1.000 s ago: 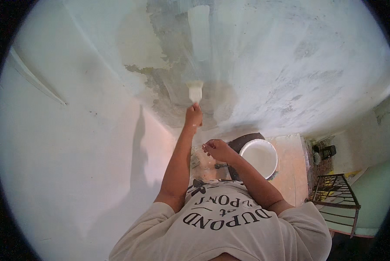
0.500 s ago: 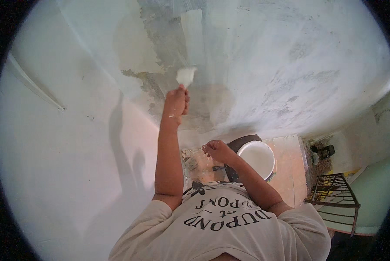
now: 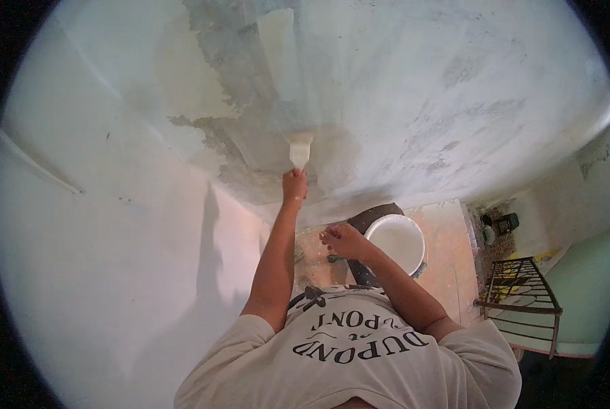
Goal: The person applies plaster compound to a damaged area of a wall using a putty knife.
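Near the middle of the view, a pale flat brush point(image 3: 299, 153) points upward, its tip seeming to touch the wall point(image 3: 386, 95); the left hand point(image 3: 294, 185) has its fingers wrapped round the handle; the right hand point(image 3: 343, 240) is half curled, around what, if anything, I cannot tell; just beside it stands a white bucket point(image 3: 423, 247); a careless swing of the right forearm point(image 3: 397, 283) could tip it; hard pressure could lift the ragged grey patch point(image 3: 230, 65)

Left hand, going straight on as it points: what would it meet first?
The left hand would likely drive its brush into the wall; depth is unclear, and the brush may already touch it.
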